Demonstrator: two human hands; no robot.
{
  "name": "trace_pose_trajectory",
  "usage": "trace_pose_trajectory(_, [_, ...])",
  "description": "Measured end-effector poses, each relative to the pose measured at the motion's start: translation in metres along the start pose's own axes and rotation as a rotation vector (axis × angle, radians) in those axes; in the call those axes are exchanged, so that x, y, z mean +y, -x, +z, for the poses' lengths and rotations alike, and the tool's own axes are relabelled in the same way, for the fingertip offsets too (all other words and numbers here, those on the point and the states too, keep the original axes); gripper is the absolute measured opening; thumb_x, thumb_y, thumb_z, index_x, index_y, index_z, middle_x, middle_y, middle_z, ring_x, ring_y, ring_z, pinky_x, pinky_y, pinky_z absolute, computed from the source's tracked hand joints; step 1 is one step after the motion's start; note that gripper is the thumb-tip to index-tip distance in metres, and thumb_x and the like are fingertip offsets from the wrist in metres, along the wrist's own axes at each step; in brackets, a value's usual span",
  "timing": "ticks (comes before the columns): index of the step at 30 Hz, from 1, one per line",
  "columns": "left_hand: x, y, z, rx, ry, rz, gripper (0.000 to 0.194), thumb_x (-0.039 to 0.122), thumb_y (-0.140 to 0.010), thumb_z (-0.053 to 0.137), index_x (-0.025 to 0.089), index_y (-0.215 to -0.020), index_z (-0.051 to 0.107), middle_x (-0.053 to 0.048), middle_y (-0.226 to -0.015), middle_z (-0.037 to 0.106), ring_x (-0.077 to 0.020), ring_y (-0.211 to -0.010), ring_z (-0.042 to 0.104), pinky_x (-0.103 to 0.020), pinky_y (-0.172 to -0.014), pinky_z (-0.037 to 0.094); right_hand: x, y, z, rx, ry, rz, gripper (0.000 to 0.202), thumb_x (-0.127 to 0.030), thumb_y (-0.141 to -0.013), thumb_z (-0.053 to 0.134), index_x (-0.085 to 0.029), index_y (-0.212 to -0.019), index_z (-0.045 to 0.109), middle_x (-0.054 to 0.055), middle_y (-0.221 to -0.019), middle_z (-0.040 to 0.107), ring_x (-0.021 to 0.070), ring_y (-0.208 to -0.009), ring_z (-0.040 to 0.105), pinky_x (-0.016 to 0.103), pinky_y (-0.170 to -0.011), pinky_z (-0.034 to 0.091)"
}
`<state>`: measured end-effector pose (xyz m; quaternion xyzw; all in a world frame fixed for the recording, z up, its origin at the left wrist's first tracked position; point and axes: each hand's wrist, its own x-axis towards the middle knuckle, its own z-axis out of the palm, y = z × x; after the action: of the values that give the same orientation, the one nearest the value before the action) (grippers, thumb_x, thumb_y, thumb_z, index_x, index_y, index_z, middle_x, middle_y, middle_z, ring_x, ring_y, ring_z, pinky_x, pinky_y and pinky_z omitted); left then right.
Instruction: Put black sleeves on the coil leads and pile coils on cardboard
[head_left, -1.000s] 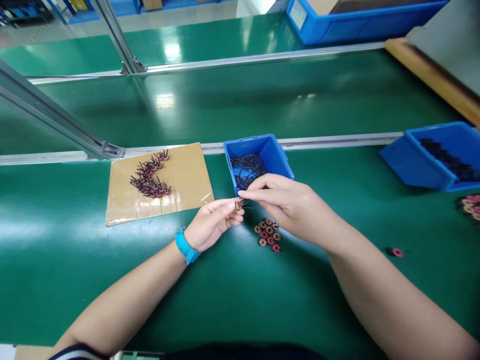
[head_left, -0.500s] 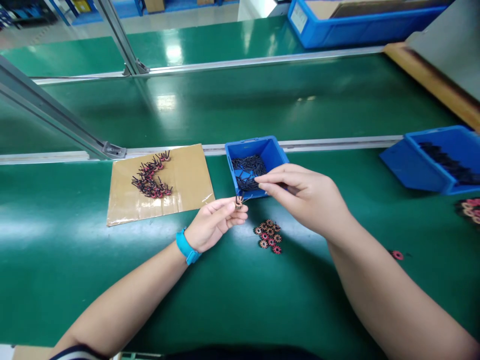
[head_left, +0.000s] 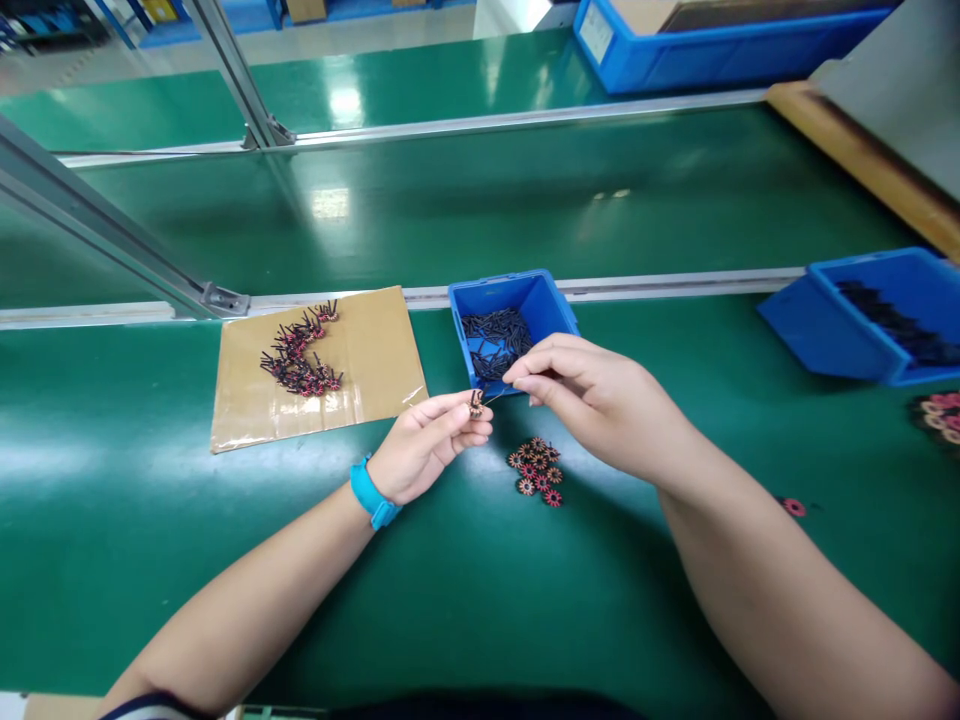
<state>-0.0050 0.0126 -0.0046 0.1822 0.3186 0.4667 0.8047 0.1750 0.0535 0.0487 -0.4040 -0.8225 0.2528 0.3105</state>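
Green bench (head_left: 150,520), middle: your left hand (head_left: 424,450) pinches small coil (head_left: 475,403) at fingertips, just before blue bin (head_left: 559,300) of black pins (head_left: 495,335). Your right hand (head_left: 600,400) fingers narrowed on thin pin (head_left: 495,396) touching coil. Loose coils (head_left: 536,468) near front of hands. Cardboard sheet (head_left: 375,350) lies left.

A green bench (head_left: 150,520) carries a cardboard sheet (head_left: 375,360), a small blue bin (head_left: 555,300), a second blue bin (head_left: 817,330) at right, and loose red-orange rings (head_left: 536,468).
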Motion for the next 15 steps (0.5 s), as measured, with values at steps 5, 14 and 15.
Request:
trace_pose_trajectory(5, [-0.0002,-0.0001,-0.0004,-0.004,0.0,0.0,0.023,0.023,-0.067,0.075,0.014,-0.087,0.071,-0.004,-0.079,0.072,-0.0091,-0.066,0.065,-0.02,-0.067,0.05,0.0001,-0.0002,0.0,0.0,0.025,-0.016,0.015,-0.009,-0.084,0.052,-0.019,-0.079,0.062,0.003,-0.078,0.065,0.0128,-0.074,0.061,0.025,-0.068,0.05])
trace_pose_trajectory(14, [-0.0003,-0.0005,-0.0006,-0.011,-0.015,0.008,0.024,0.022,-0.067,0.076,0.014,-0.088,0.07,-0.003,-0.079,0.072,-0.0085,-0.067,0.065,-0.019,-0.068,0.05,-0.0063,0.002,0.0023,-0.033,-0.042,0.025,0.018,-0.012,-0.081,0.056,-0.021,-0.085,0.071,0.001,-0.083,0.074,0.0143,-0.074,0.068,0.025,-0.067,0.056])
trace_pose_trajectory(15, [-0.0003,-0.0006,-0.0006,-0.009,-0.016,0.008,0.024,0.022,-0.066,0.076,0.014,-0.088,0.07,-0.003,-0.079,0.072,-0.0085,-0.067,0.065,-0.019,-0.068,0.05,-0.0075,0.0028,0.003,-0.037,-0.056,0.054,0.019,-0.012,-0.081,0.056,-0.021,-0.087,0.071,0.001,-0.083,0.074,0.0141,-0.072,0.069,0.025,-0.066,0.056])
